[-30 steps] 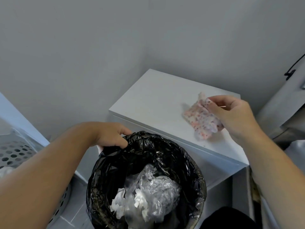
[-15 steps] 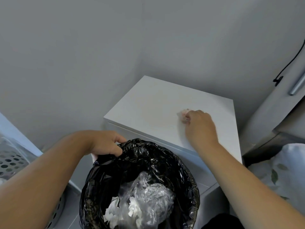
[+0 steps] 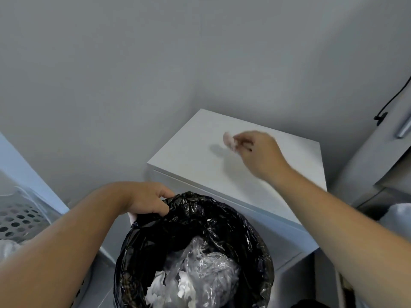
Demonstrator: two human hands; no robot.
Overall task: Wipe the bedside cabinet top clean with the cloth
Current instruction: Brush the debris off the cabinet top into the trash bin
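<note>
The white bedside cabinet top [image 3: 195,156] stands in the corner against grey walls. My right hand [image 3: 260,154] hovers over its middle, blurred, with its fingers shut on a bunched pink patterned cloth [image 3: 228,140]. The cloth sticks out to the left of my fingers, and its shadow falls on the top just below it. My left hand [image 3: 148,202] grips the rim of a bin lined with a black bag [image 3: 200,218], held in front of the cabinet's near left corner.
The bin holds crumpled clear plastic and white paper [image 3: 195,276]. A perforated white basket [image 3: 17,221] sits low on the left. At the right are a grey cupboard with a metal handle [image 3: 403,127], a black cable [image 3: 391,101] and white fabric [image 3: 398,216].
My right hand bunched up the spread cloth, then moved with it from the cabinet's right side to above the middle. My left hand kept its hold on the bin.
</note>
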